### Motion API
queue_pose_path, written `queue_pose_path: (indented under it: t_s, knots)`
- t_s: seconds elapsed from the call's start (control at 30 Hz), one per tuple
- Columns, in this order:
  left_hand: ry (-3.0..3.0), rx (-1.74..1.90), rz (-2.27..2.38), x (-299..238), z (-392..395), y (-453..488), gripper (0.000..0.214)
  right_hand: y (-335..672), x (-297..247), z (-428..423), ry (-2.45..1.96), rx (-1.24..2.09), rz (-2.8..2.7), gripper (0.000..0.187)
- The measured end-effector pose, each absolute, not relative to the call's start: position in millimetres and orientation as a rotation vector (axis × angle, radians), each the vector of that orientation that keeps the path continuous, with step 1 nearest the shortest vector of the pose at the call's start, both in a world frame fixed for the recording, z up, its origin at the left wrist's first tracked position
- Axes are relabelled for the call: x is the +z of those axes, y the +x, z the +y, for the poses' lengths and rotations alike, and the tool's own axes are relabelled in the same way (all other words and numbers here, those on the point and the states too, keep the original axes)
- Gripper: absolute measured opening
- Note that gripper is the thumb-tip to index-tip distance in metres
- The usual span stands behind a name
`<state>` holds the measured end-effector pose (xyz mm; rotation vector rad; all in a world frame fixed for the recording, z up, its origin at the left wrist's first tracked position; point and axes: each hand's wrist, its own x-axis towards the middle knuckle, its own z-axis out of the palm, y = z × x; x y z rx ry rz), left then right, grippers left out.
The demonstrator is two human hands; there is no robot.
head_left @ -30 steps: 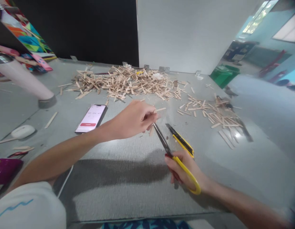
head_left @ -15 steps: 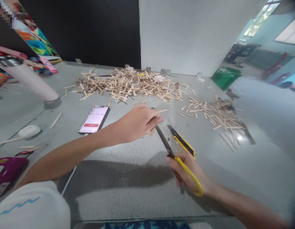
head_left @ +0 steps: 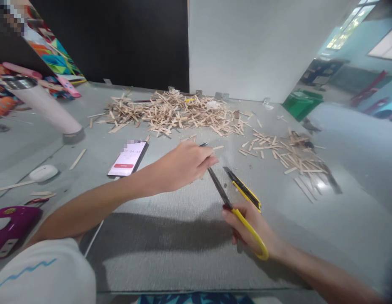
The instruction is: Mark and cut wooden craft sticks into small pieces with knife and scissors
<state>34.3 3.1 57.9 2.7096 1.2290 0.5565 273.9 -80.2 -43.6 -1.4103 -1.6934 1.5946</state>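
My right hand [head_left: 246, 226] grips a pair of scissors by its yellow handles [head_left: 251, 232]. Their dark blades [head_left: 219, 185] point up and left, tips at the fingertips of my left hand [head_left: 191, 162]. That hand is closed in a pinch, palm down; what it pinches is mostly hidden. A dark metallic tip [head_left: 204, 144] shows just beyond its knuckles. One short wooden stick [head_left: 218, 147] is beside the left fingers. Just right of the blades lies a yellow and black utility knife [head_left: 243, 190], blade partly out. Several flat wooden sticks form a big heap [head_left: 177, 112] behind my hands.
A looser group of sticks [head_left: 297, 158] lies at the right. On the left are a phone [head_left: 128, 158] with a white cable, a pale tumbler [head_left: 47, 105], a white mouse [head_left: 44, 173] and a purple device [head_left: 14, 230]. Dark and white panels [head_left: 246, 50] stand behind the heap.
The whole view has shifted slightly. My left hand stays pinched close to the scissors' tips, and my right hand keeps its grip. The stick beside the left fingers now shows a little apart from them.
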Motion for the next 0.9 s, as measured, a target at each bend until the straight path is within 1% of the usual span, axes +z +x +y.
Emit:
queue_pose_path:
  t_s: [0.2, 0.37, 0.5, 0.9]
  knots:
    - [2.617, 0.619, 1.175, 57.8, 3.7, 32.5, 0.039, 273.7, -42.8, -80.4, -1.395, 1.631, -1.660, 0.063]
    - [2.558, 0.778, 1.173, 59.1, 3.6, 30.5, 0.043, 273.1, -42.9, -81.2, -1.382, 1.642, -1.638, 0.066]
    - [2.551, 0.850, 1.158, 59.4, 3.5, 28.6, 0.042, 272.7, -44.2, -81.4, -1.375, 1.629, -1.635, 0.067]
    - [2.523, 0.789, 1.135, 61.0, 2.3, 33.1, 0.042, 274.2, -46.3, -82.2, -1.341, 1.632, -1.618, 0.064]
